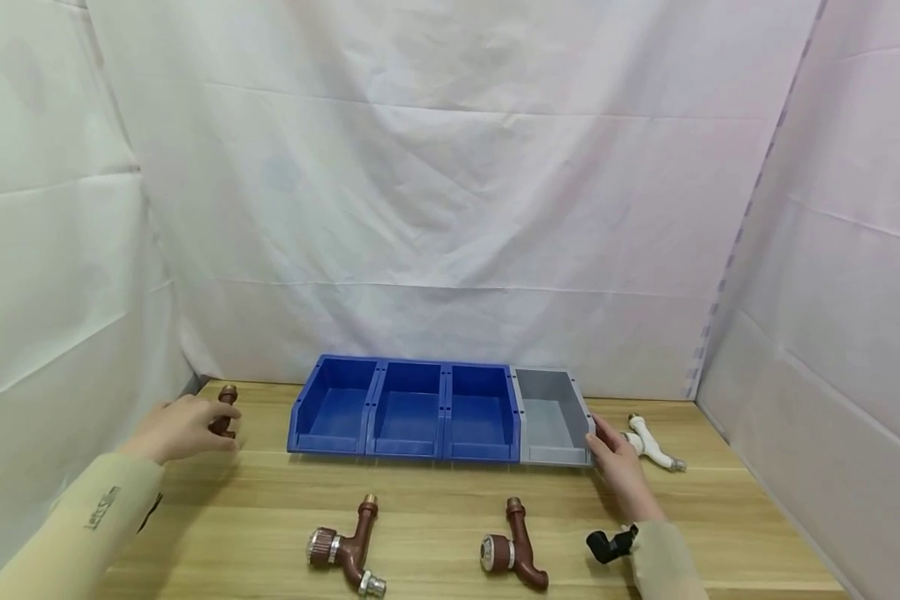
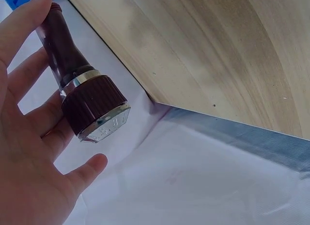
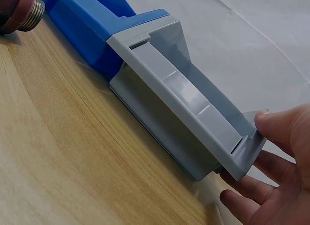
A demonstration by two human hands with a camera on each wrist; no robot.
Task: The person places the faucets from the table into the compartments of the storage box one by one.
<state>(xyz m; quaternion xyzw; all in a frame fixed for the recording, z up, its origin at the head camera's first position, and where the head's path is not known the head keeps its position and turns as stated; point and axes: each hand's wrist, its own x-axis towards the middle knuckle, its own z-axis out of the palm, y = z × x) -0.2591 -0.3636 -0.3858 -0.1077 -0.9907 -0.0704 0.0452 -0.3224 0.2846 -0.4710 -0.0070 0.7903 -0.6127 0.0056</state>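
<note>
At the far left of the table, my left hand [image 1: 187,427] holds a dark brown faucet [image 1: 227,395]. In the left wrist view the thumb overlaps the faucet's upper end [image 2: 60,46] and the other fingers are behind it. Its ribbed knob [image 2: 94,106] has a clear faceted cap. On the other side, my right hand [image 1: 618,458] grips the right wall of a grey bin [image 1: 555,456]. Its thumb lies on the bin's side and its fingers reach underneath, as the right wrist view shows. The grey bin stands at the right end of a row with several blue bins [image 1: 405,447].
Two brown faucets [image 1: 356,546] [image 1: 521,546] lie on the wooden table [image 1: 435,517] in front of the bins. A white faucet [image 1: 648,442] is right of my right hand. A black elbow-shaped piece [image 1: 610,547] shows beside the right sleeve. White cloth [image 1: 450,208] walls the table's back and sides.
</note>
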